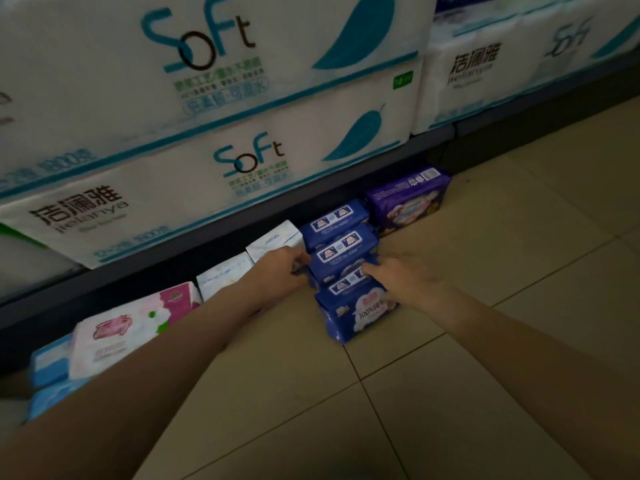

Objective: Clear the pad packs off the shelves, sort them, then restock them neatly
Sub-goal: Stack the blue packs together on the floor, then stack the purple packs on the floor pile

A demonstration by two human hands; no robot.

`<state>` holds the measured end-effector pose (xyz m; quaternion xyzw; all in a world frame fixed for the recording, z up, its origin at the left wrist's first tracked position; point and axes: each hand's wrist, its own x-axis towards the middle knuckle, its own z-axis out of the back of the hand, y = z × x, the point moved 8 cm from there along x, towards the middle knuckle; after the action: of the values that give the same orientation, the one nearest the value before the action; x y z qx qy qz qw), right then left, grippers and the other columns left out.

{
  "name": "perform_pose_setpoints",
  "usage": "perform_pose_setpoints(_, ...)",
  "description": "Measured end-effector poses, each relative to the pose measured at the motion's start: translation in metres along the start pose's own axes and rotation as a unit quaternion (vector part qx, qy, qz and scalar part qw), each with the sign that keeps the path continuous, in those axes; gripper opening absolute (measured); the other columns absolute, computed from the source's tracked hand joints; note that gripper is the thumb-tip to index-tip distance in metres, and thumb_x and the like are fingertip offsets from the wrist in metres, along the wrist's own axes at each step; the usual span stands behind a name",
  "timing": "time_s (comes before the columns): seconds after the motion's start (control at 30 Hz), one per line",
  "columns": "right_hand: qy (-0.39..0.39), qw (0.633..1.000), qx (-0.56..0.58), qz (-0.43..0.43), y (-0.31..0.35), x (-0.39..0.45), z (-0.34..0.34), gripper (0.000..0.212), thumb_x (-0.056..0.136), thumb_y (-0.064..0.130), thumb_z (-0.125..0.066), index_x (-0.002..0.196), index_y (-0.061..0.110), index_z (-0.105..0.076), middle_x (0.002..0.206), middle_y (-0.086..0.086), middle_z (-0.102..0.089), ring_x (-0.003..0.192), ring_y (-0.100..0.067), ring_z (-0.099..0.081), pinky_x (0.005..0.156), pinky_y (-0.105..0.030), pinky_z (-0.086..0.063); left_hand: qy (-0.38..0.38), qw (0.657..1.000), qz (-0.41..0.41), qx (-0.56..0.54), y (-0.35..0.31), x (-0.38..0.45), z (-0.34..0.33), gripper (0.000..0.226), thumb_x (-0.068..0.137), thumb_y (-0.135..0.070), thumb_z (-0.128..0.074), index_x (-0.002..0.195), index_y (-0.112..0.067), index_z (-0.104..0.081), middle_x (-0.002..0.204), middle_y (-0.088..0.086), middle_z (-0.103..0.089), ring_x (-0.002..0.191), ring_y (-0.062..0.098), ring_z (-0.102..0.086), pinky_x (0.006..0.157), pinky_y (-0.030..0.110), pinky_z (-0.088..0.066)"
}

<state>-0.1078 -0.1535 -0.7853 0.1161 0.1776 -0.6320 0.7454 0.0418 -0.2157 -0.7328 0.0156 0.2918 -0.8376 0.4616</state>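
Both hands reach to a row of blue packs (341, 258) standing on the tiled floor (450, 393) against the shelf base (207, 233). The left hand (280, 271) grips the left end of the middle blue pack, fingers curled on it. The right hand (405, 277) lies on the pack's right side, fingers fairly straight; blur hides whether it grips. Beyond the right hand stands a purple pack (408, 200). Left of the left hand sit white packs (249, 261), then a pink pack (135, 327) and light-blue packs (52, 362). Above the hands, big tissue bales (207, 133) fill the shelf.
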Motion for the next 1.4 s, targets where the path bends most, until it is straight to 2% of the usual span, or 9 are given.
perform_pose_setpoints(0.13,-0.026,0.995,-0.097,-0.030,0.011,-0.006,0.011,0.062,0.091,0.015,-0.055,0.145,0.013,-0.025,0.142,-0.015,-0.028,0.130,-0.032,-0.028,0.103,-0.039,-0.030,-0.007,0.999,-0.016,0.044,0.002,-0.018,0.016,0.037,0.090,-0.012,-0.054,0.127,-0.009,-0.052,0.131,0.014,-0.050,0.119,0.026,-0.049,0.092,0.027,-0.038)
perform_pose_setpoints(0.3,0.031,0.999,-0.034,-0.024,0.019,-0.011,0.033,0.050,0.092,0.013,-0.053,0.138,0.016,-0.034,0.139,-0.013,-0.030,0.127,-0.031,-0.032,0.102,-0.040,-0.030,-0.034,0.996,-0.038,0.077,0.008,-0.040,0.058,0.037,0.091,-0.016,-0.054,0.127,-0.014,-0.050,0.132,0.007,-0.047,0.120,0.023,-0.048,0.096,0.031,-0.038)
perform_pose_setpoints(0.43,-0.134,0.988,0.063,-0.048,0.012,-0.017,0.145,0.046,0.092,0.029,-0.055,0.135,0.022,-0.039,0.133,-0.006,-0.035,0.123,-0.027,-0.034,0.099,-0.040,-0.032,-0.193,0.965,-0.123,0.130,-0.016,-0.061,0.145,0.035,0.083,-0.011,-0.045,0.115,-0.005,-0.059,0.115,0.014,-0.058,0.103,0.033,-0.059,0.087,0.034,-0.046)
perform_pose_setpoints(0.5,-0.275,0.956,0.098,-0.032,0.006,-0.032,0.227,0.046,0.091,0.029,-0.056,0.134,0.021,-0.042,0.129,-0.005,-0.039,0.121,-0.025,-0.036,0.098,-0.039,-0.034,-0.296,0.926,-0.183,0.144,-0.043,-0.074,0.208,0.040,0.074,-0.016,-0.037,0.100,-0.001,-0.063,0.096,0.017,-0.062,0.084,0.035,-0.063,0.076,0.035,-0.048)
perform_pose_setpoints(0.67,-0.583,0.804,0.100,0.054,0.006,-0.106,0.422,0.035,0.083,0.024,-0.054,0.114,0.009,-0.058,0.110,-0.012,-0.052,0.102,-0.032,-0.051,0.084,-0.041,-0.042,-0.491,0.805,-0.266,0.199,-0.122,-0.122,0.364,0.031,0.075,-0.011,-0.040,0.100,-0.008,-0.057,0.097,0.011,-0.058,0.088,0.024,-0.049,0.074,0.035,-0.037)
perform_pose_setpoints(0.83,-0.685,0.719,0.083,0.085,0.018,-0.136,0.554,0.033,0.080,0.022,-0.056,0.109,0.007,-0.058,0.110,-0.015,-0.051,0.101,-0.033,-0.051,0.080,-0.043,-0.044,-0.564,0.749,-0.238,0.253,-0.156,-0.154,0.472,0.034,0.074,-0.018,-0.040,0.101,-0.010,-0.058,0.100,0.008,-0.056,0.091,0.023,-0.047,0.071,0.026,-0.024)
perform_pose_setpoints(1.0,-0.653,0.749,0.069,0.084,0.034,-0.106,0.647,0.035,0.086,0.022,-0.061,0.119,0.014,-0.053,0.125,-0.010,-0.042,0.116,-0.028,-0.039,0.096,-0.039,-0.033,-0.612,0.753,-0.105,0.217,-0.132,-0.166,0.548,0.041,0.081,-0.027,-0.044,0.118,-0.013,-0.056,0.119,0.007,-0.053,0.106,0.027,-0.048,0.082,0.037,-0.034)
perform_pose_setpoints(1.2,-0.533,0.844,0.052,0.023,0.031,-0.024,0.704,0.073,0.087,0.030,-0.060,0.147,0.021,-0.020,0.153,-0.006,-0.019,0.136,-0.032,-0.023,0.108,-0.046,-0.024,-0.501,0.854,0.009,0.144,-0.102,-0.118,0.606,0.073,0.086,-0.035,-0.061,0.147,-0.023,-0.022,0.153,0.004,-0.023,0.138,0.029,-0.026,0.109,0.043,-0.030)
perform_pose_setpoints(1.4,-0.499,0.864,0.057,-0.046,0.007,0.019,0.711,0.076,0.083,0.046,-0.062,0.144,0.018,-0.027,0.147,-0.006,-0.032,0.133,-0.030,-0.027,0.107,-0.047,-0.023,-0.521,0.848,0.016,0.091,-0.106,-0.103,0.601,0.053,0.083,-0.030,-0.067,0.127,-0.019,-0.040,0.134,0.008,-0.032,0.105,0.025,-0.051,0.079,0.029,-0.041)
